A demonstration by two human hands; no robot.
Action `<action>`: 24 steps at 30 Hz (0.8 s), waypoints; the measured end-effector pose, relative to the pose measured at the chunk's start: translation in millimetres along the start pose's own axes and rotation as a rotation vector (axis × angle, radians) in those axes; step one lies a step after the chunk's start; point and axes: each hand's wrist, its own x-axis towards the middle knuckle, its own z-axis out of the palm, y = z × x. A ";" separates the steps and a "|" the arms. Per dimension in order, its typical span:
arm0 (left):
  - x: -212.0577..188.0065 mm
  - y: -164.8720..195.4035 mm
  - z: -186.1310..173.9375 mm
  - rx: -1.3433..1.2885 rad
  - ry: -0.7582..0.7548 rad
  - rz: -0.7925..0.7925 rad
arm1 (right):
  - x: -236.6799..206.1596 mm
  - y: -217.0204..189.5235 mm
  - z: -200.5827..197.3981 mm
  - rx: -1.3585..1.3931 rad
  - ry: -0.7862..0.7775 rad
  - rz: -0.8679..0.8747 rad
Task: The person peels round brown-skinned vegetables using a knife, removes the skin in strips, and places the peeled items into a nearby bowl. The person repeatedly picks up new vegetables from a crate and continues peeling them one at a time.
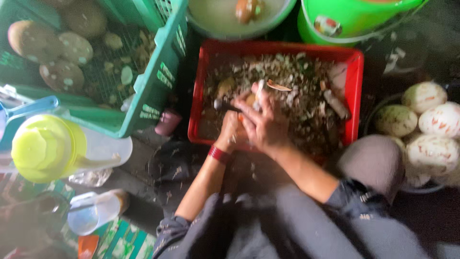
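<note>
Both hands together over the red tray (355, 72) of peelings. Left hand (230, 129), red band at the wrist, fingers closed round a small orange-brown fruit (249, 100), mostly hidden. Right hand (263, 125) on top, fingers curled about a dark-handled knife (221, 104) against that fruit. Green crate (158, 76) of speckled brown fruit to the left; peeled pale fruit (433, 120) heaped at right.

Looks like backyard or market-style food prep spot, floor level. Green plastic crate (158, 81) with brown speckled fruit, red tray (355, 91) full of peelings, bowl of pale peeled fruit (426, 122), green bucket (354, 19), plastic jug (57, 148) around.
</note>
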 end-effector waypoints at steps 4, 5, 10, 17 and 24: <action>-7.7 24.1 6.1 0.944 0.076 0.151 | 4.0 17.6 10.6 0.400 -0.098 0.446; -9.4 30.4 8.0 0.918 0.085 0.173 | 9.2 26.5 14.0 0.557 -0.159 0.642; -7.6 42.8 16.5 0.748 0.076 0.141 | -3.6 35.6 26.0 0.591 -0.169 0.806; -4.9 35.2 7.7 0.641 0.022 0.086 | 11.6 29.2 19.0 0.738 -0.137 0.747; -6.5 34.7 13.4 0.664 0.009 0.202 | 5.0 -5.3 1.5 0.024 0.031 0.038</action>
